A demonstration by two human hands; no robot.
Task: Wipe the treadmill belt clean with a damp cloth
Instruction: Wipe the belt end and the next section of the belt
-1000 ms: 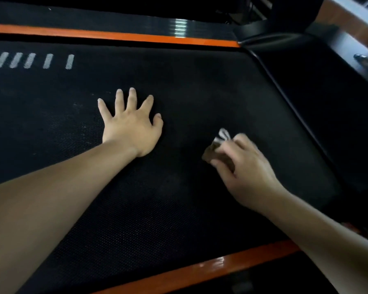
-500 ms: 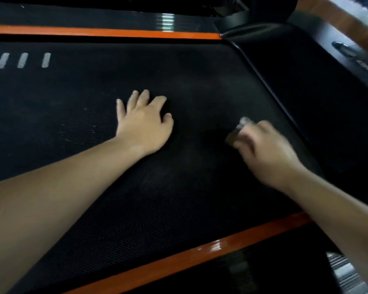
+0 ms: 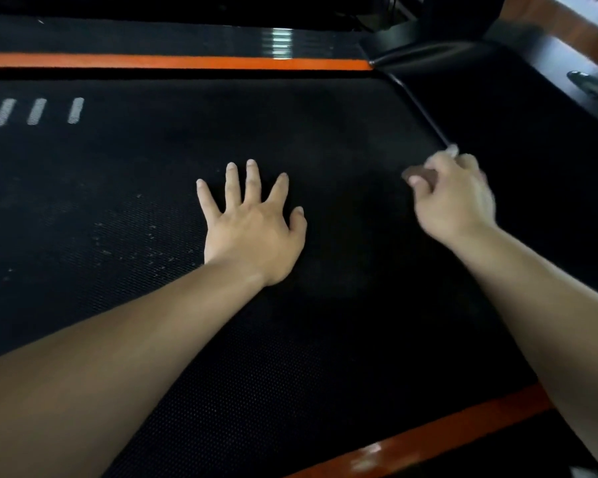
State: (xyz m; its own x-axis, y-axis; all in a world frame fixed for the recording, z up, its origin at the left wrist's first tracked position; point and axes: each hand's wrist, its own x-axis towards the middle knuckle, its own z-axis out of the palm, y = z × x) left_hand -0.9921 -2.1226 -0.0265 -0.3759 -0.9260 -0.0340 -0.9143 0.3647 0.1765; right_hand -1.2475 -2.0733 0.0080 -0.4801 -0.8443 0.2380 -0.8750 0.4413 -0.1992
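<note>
The black textured treadmill belt [image 3: 325, 322] fills most of the view. My left hand [image 3: 252, 229] lies flat on it near the middle, fingers spread. My right hand [image 3: 453, 198] grips a small brownish cloth [image 3: 420, 174] with a pale corner, pressed on the belt near its right end, close to the motor cover's edge. Most of the cloth is hidden under my fingers. Pale specks of dirt dot the belt left of my left hand.
Orange side rails run along the far [image 3: 173, 61] and near [image 3: 428, 432] edges of the belt. The black motor cover [image 3: 518, 108] rises at the right. White stripe marks [image 3: 35, 111] are printed on the belt at far left.
My right hand has slid the cloth to the right and away, toward the motor cover. My left hand stays flat on the belt, its fingers spread again.
</note>
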